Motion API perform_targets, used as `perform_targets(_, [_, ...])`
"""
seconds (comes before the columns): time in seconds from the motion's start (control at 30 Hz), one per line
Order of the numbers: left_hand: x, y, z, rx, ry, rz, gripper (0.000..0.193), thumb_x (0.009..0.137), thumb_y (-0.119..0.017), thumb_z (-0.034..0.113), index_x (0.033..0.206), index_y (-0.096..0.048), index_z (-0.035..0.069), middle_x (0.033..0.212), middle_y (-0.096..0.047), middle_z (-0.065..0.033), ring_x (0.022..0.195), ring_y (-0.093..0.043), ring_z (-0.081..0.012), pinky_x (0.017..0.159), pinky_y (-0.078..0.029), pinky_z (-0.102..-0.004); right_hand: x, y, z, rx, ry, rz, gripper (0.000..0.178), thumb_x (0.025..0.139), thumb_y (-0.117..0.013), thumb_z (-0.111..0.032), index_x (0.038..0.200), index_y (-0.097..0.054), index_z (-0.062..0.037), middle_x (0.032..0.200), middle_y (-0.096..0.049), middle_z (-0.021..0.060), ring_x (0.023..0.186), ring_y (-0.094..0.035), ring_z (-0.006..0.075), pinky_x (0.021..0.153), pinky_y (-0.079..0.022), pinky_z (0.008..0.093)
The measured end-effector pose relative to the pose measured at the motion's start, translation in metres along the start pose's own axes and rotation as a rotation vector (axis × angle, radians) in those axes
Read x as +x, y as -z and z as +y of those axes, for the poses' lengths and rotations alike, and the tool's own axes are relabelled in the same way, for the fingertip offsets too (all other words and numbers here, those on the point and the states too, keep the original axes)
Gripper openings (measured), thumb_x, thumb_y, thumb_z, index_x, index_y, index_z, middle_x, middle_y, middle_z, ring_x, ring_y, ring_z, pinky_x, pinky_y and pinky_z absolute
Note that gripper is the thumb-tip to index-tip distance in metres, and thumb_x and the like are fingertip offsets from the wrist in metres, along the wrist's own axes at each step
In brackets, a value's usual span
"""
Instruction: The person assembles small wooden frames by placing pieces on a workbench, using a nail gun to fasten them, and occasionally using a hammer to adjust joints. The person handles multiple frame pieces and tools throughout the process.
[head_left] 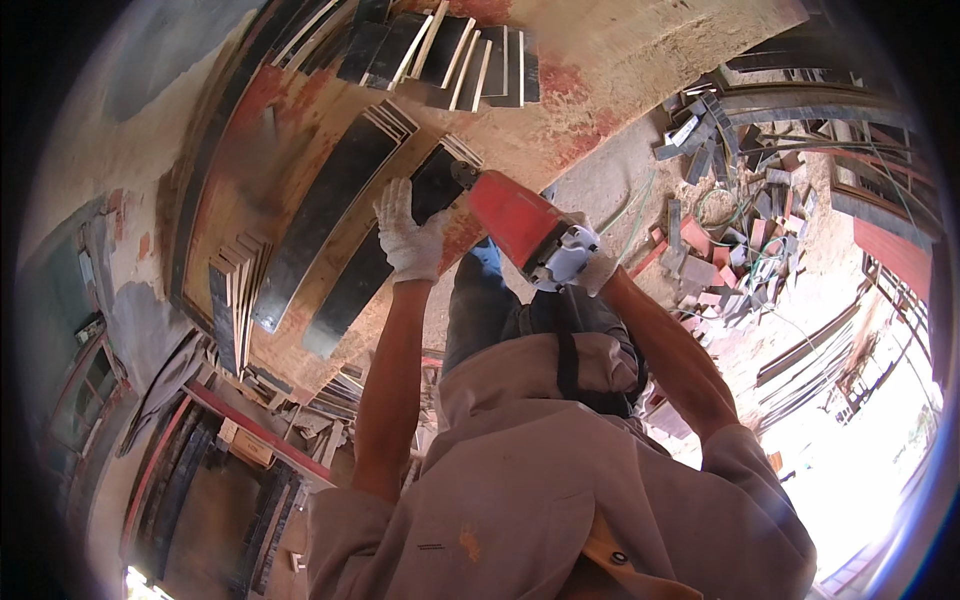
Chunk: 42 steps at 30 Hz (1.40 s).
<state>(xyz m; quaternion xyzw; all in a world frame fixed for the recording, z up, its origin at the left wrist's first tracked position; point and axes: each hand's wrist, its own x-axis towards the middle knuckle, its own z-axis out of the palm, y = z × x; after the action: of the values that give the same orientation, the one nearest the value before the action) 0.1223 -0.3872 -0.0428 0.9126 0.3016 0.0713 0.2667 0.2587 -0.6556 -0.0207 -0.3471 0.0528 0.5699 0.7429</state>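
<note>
left hand (408, 238): wore a white knit glove; lay flat on the near end of a dark plank (385, 245), fingers pressed together and pointing up along the board, palm bearing down on it.
right hand (592, 266): gloved likewise; wrapped around the rear of a red power tool (520, 222), fingers curled about its grey handle end; the individual fingertips could not be told apart.
red power tool: red body with a grey-white rear housing; held tilted, its front end touching the upper end of the dark plank just beside the left hand.
dark plank: long, narrow, black-faced strip with a pale edge; lay slantwise on a large worn work surface (600, 70) stained red and tan.
second plank (330, 215): same kind, lay parallel and just left of the first, untouched.
stack of strips (450, 50): black and pale strips fanned out at the top of the surface, well apart from both hands.
cut pieces (232, 300): short boards stacked at the lower left edge of the surface.
offcut heap (730, 200): scrap boards and red blocks piled on the ground to the right.
clothing: tan short-sleeved shirt; dark strap across the chest.
</note>
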Motion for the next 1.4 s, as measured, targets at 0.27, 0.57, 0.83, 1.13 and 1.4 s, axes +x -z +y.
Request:
perform_targets(0.27, [0.003,0.001,0.002,0.025,0.034,0.012,0.080,0.070,-0.089,0.019,0.142,-0.059,0.003,0.148,-0.057,-0.0211,0.142,-0.050,-0.0367,0.125,-0.030,-0.0532,0.007,0.001,0.013,-0.214,0.136,-0.027,0.041,0.099,-0.063,-0.007,0.140,-0.060,-0.0002,0.124,-0.072,0.0045,0.107,-0.068,0.0130,0.092,-0.058,0.0301])
perform_targets(0.57, [0.005,0.000,0.003,0.050,0.033,-0.010,0.080,0.071,-0.089,0.023,0.142,-0.058,0.003,0.150,-0.056,-0.0197,0.144,-0.048,-0.0356,0.126,-0.028,-0.0516,0.003,0.026,0.031,-0.577,0.194,0.025,0.055,0.091,-0.069,-0.005,0.144,-0.057,-0.0015,0.126,-0.072,0.0050,0.104,-0.070,0.0143,0.091,-0.059,0.0316])
perform_targets(0.83, [-0.011,0.018,-0.003,-0.019,0.046,0.126,0.082,0.072,-0.091,0.028,0.143,-0.058,0.003,0.152,-0.054,-0.0194,0.148,-0.044,-0.0351,0.127,-0.026,-0.0520,-0.006,-0.017,0.029,0.114,-0.054,-0.096,0.051,0.099,-0.061,-0.011,0.149,-0.053,-0.0016,0.135,-0.068,0.0103,0.117,-0.068,0.0203,0.101,-0.057,0.0366])
perform_targets(1.13, [-0.025,0.024,-0.036,-0.042,0.070,0.025,0.081,0.067,-0.091,0.031,0.140,-0.063,0.008,0.152,-0.056,-0.0145,0.147,-0.045,-0.0324,0.128,-0.023,-0.0504,0.025,-0.015,0.053,0.088,-0.205,-0.174,0.051,0.103,-0.048,-0.029,0.148,-0.055,-0.0063,0.136,-0.067,0.0136,0.121,-0.067,0.0287,0.107,-0.054,0.0436])
perform_targets(1.4, [-0.033,0.032,-0.037,-0.037,0.106,0.020,0.083,0.069,-0.090,0.034,0.142,-0.061,0.009,0.153,-0.054,-0.0142,0.147,-0.044,-0.0320,0.128,-0.022,-0.0514,0.008,-0.019,0.044,-0.688,-0.101,-0.157,0.051,0.095,-0.065,-0.018,0.143,-0.050,-0.0074,0.141,-0.061,0.0092,0.126,-0.062,0.0212,0.104,-0.055,0.0400])
